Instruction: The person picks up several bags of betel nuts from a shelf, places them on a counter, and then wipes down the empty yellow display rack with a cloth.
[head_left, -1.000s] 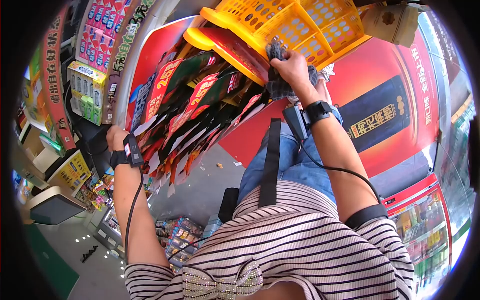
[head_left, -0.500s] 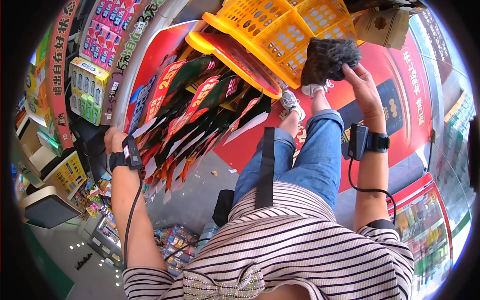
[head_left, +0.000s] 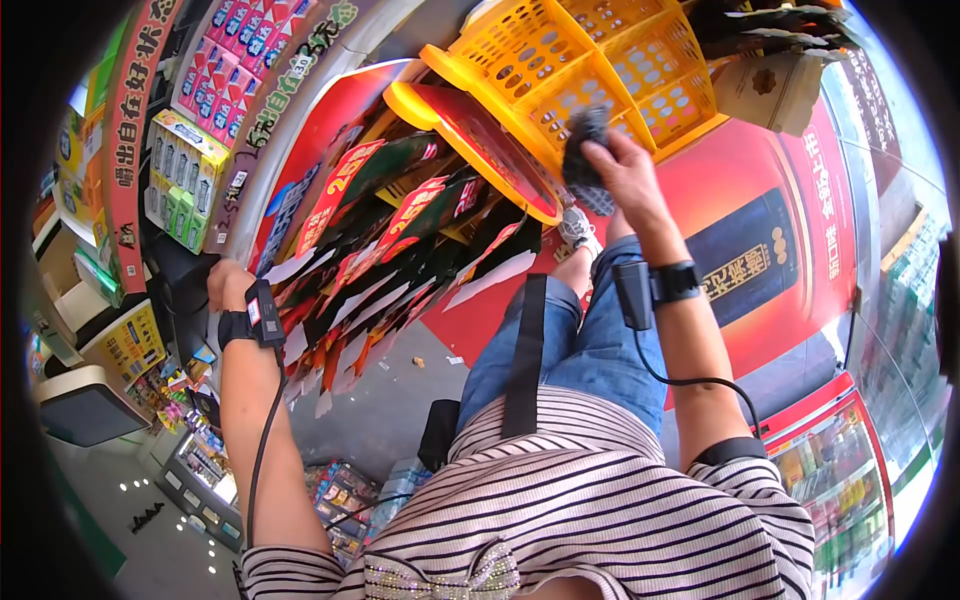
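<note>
My right hand (head_left: 632, 178) is closed on a dark grey cloth (head_left: 584, 165), bunched and hanging in front of the yellow plastic basket rack (head_left: 545, 75). A few of its fingers are hidden behind the cloth. To the left, my left hand (head_left: 228, 284) rests by the end of the counter edge (head_left: 222, 215), next to a black object. Its fingers are mostly turned away, so their grip is not visible. Between my hands hang several dark packets with red price strips (head_left: 345, 195) in the rack's lower part.
Gum boxes (head_left: 185, 180) stand on the shelf at left. A screen (head_left: 90, 405) is below them. Brown cardboard (head_left: 770, 90) and dark packets sit at upper right. A red poster panel (head_left: 745, 240) lies behind my right arm, with a red-framed display case (head_left: 835, 470) lower right.
My right hand has swung left and slightly down with the cloth, from the rack's right side to its middle. The left hand stays in nearly the same place.
</note>
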